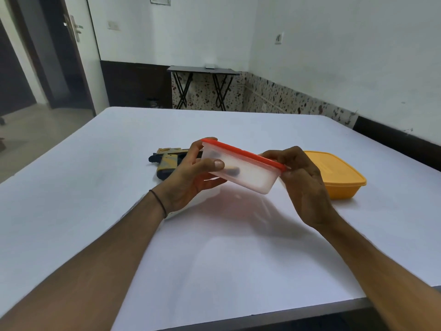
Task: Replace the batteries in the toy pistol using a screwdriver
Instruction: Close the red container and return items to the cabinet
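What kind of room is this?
Likely a plain spare room or office: a white table, a folding table against the speckled wall tiles, and a dark door with a metal handle.

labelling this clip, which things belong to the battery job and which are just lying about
In the job: toy pistol; clear red-lidded box, dark items inside, gripped by left hand and right hand.
Lying about: closed yellow box; folding table by the wall.
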